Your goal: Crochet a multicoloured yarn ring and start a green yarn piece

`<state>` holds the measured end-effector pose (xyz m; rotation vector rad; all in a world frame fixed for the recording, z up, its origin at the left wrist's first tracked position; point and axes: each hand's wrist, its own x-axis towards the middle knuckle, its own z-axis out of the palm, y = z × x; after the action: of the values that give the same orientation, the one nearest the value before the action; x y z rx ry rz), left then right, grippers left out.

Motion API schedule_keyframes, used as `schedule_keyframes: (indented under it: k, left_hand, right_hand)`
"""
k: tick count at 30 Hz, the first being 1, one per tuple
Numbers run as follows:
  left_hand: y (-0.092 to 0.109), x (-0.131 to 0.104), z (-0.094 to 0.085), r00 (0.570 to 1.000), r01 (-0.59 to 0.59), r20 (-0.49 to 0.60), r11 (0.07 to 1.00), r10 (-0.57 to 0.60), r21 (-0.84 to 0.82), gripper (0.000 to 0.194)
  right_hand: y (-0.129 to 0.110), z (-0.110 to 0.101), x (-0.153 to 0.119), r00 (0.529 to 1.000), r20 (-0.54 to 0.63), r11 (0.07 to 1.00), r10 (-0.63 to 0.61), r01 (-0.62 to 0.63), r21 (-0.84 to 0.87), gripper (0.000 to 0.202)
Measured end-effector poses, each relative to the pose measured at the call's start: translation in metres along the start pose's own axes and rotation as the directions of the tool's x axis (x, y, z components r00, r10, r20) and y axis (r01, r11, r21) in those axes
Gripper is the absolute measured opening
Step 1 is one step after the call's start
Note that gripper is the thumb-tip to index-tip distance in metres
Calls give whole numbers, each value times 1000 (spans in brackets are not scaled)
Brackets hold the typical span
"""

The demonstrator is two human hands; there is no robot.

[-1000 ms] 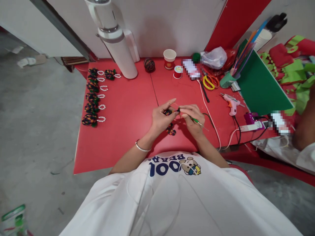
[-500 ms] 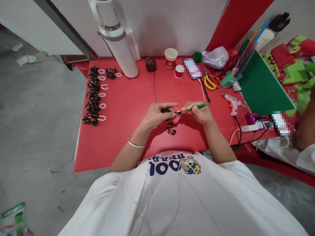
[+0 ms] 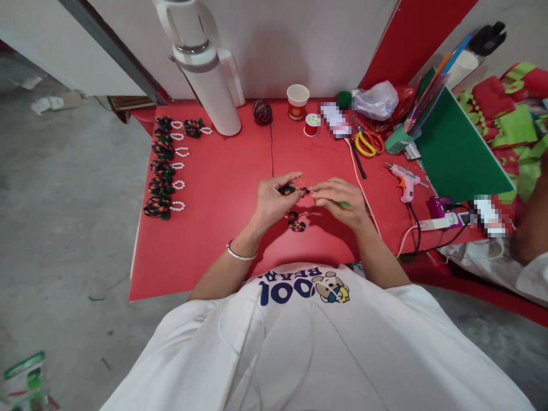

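My left hand (image 3: pixel 276 198) pinches a strip of multicoloured crochet work (image 3: pixel 296 222), dark with orange and purple, whose curled end hangs below my fingers. Yarn runs over the left fingers and back to a dark variegated yarn ball (image 3: pixel 262 112) at the rear of the table. In my right hand (image 3: pixel 340 202) is a crochet hook (image 3: pixel 343 204) with a green handle, mostly covered by the palm. Its thin metal tip meets the crochet work beside the left fingertips.
On the red table (image 3: pixel 205 245), several dark yarn pieces with beaded loops (image 3: pixel 158 206) line the left edge. Behind stand a white flask (image 3: pixel 214 94), a paper cup (image 3: pixel 297 103) and a thread spool (image 3: pixel 311 124). Scissors (image 3: pixel 366 144) and a pink glue gun (image 3: pixel 406 180) lie right. Another person's arm (image 3: pixel 531 211) shows far right.
My right hand has turned over the hook, so less of the green handle shows. Its fingers have stretched forward toward the left hand. The yarn to the ball has shifted slightly right.
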<state>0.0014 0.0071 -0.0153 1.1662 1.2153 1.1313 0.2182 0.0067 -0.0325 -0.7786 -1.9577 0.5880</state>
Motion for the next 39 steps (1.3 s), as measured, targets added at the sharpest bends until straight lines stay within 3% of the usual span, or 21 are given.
schedule_keyframes:
  k: [4,7,13,17,22,28,35,39]
  left_hand:
    - [-6,-3,7,999,-24,-31,995,21,-93,45]
    - [-8,-4,9,1000,-21,-15,985,19,-172,47]
    - [-9,-3,3,1000,9,-8,974,-11,-227,46]
    - [-9,-3,1,1000,27,2,978,-27,-206,45]
    - [-4,-2,1,1000,25,20,990,-22,-137,43]
    - [-2,-2,1,999,-37,-33,999,36,-28,40]
    - [-5,0,-1,995,-86,-39,996,88,29,35]
    - [-6,-1,0,993,-90,-68,995,93,49,38]
  right_hand:
    - [-3,20,-12,993,-112,983,-48,27,-181,14]
    - [-7,29,-17,978,-207,983,-24,-15,-184,13]
    - [-17,28,-10,939,-297,985,173,-159,74,18]
    - [-15,25,-10,894,-263,916,361,-289,278,26]
    - [-11,23,-12,867,-225,853,444,-332,403,32]
    - [-21,24,-12,888,-253,911,384,-320,259,23]
    - [-21,24,-12,880,-212,866,425,-327,377,27]
    - [-23,23,-10,906,-225,916,358,-293,275,21]
